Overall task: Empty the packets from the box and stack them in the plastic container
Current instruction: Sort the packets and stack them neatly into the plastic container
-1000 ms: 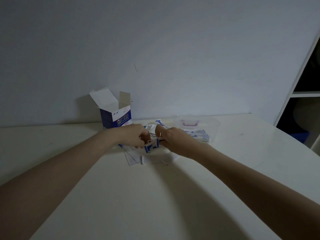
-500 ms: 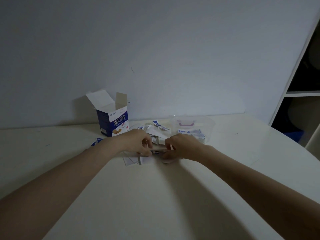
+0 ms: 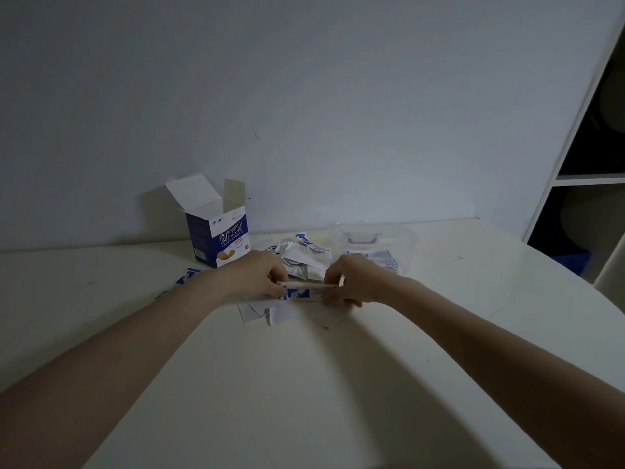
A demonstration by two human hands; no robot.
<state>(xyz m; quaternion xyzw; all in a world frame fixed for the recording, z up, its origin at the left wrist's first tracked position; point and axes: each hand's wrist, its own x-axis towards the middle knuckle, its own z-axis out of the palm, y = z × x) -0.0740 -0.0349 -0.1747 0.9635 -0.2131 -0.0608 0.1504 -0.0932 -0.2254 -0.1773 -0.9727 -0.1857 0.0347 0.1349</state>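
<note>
Squaring a small stack of plaster packets [image 3: 306,292] above the table [image 3: 304,384], we pinch its ends with left hand [image 3: 260,277] and right hand [image 3: 351,282]; uneven pressure may fan the stack before it reaches the plastic container [image 3: 399,242]; loose packets [image 3: 304,258] remain beside the open box [image 3: 220,238].

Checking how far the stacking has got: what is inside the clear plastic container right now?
Through the plastic container's wall, a low pile of blue-and-white packets shows, and a pink handle at its back. The right hand covers the near-left corner.
</note>
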